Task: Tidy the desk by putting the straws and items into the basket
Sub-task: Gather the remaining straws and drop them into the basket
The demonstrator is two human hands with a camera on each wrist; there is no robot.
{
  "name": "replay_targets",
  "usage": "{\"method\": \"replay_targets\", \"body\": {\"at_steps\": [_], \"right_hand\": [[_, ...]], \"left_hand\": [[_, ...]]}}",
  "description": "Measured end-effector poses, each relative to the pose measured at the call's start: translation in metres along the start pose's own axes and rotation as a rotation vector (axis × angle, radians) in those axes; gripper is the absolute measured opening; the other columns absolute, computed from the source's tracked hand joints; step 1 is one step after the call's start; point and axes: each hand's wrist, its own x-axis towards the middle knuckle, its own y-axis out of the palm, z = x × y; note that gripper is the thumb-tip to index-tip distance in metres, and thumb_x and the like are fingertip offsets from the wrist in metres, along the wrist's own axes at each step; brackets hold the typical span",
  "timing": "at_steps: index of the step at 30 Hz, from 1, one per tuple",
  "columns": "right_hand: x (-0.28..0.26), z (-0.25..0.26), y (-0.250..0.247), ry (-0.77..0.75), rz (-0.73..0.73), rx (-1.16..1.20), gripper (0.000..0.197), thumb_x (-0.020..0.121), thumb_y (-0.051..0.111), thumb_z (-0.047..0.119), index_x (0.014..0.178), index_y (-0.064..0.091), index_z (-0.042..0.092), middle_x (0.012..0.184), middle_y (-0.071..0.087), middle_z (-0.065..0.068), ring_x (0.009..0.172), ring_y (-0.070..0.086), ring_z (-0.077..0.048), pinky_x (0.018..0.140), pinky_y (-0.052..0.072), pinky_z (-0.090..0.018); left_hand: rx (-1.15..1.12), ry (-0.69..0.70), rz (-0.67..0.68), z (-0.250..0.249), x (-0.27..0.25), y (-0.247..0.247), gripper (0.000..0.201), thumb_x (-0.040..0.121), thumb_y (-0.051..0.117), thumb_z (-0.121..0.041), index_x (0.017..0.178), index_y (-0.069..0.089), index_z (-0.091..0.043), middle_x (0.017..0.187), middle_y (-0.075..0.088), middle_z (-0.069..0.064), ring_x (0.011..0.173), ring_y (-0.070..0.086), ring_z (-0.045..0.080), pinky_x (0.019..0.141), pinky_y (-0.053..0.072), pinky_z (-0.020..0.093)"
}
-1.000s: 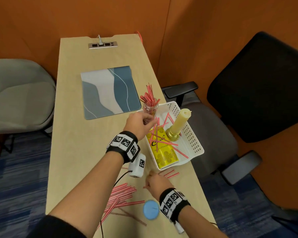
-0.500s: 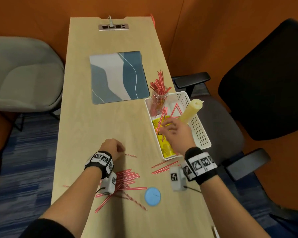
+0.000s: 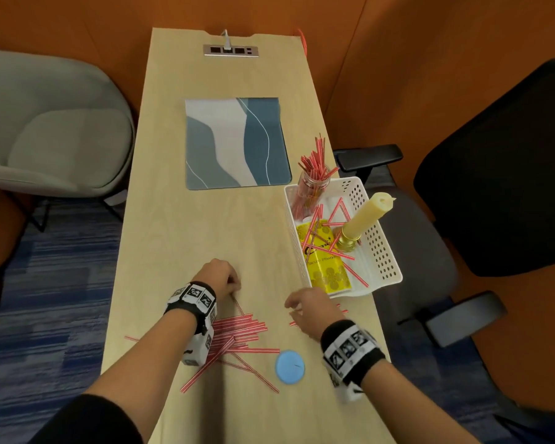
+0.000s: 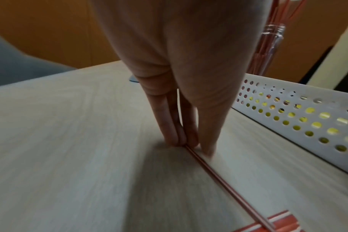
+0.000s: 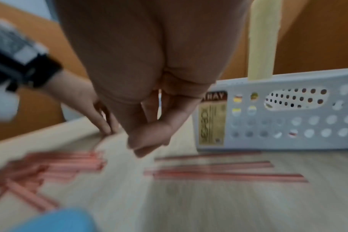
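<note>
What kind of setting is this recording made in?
Probably an office work booth: a narrow wooden desk with a built-in power socket strip, orange panel walls close around it, and a black office chair alongside.

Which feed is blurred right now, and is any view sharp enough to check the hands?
Right wrist view: heavy motion blur, straws smeared. Left wrist view: fairly sharp, left hand fingertips pinching one straw, shadow beneath. Head view: clear, wide-angle bowing; right hand slightly blurred.

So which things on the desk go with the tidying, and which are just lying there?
For the job: basket, loose straws, blue lid, the straw that the left hand pinches, right hand.

Just there: blue mat, socket strip, black chair.
</note>
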Motion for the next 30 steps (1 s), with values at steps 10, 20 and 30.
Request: {"method": "replay_targets", "body": {"at_steps": [10,20,30], "right_hand": [[0.007,-0.023,0.042,-0.042,-0.006,-0.315,0.034,0.091,0.051,-0.003,0.120,0.060,0.013,0.118,0.054,-0.007,0.106,0.058,-0.028,0.086,0.049,-0.036],[0.002,-0.014,0.037,-0.036,-0.007,-0.229,0.017,0.096,0.052,0.016,0.104,0.067,0.012,0.107,0.066,-0.008,0.098,0.062,-0.027,0.081,0.047,-0.033],[-0.018,0.015,-0.012,-0.071,-0.362,0.239,0.001,0.089,0.067,0.022,0.090,0.068,0.022,0.077,0.065,0.011,0.061,0.054,-0.002,0.064,0.049,-0.021]], "left_hand": [[0.068,0.022,0.065,0.014,-0.017,-0.003,0.014,0.084,0.075,-0.023,0.096,0.076,-0.016,0.101,0.072,0.000,0.093,0.067,0.018,0.079,0.044,0.019],[-0.147,-0.283,-0.339,0.027,-0.046,0.020,0.007,0.084,0.074,-0.021,0.084,0.077,-0.014,0.084,0.073,0.003,0.079,0.068,0.022,0.074,0.053,0.025],[-0.046,-0.467,-0.154,0.011,-0.030,0.021,0.019,0.092,0.050,0.000,0.100,0.067,0.000,0.109,0.067,0.016,0.100,0.065,0.031,0.073,0.048,0.030]]}}
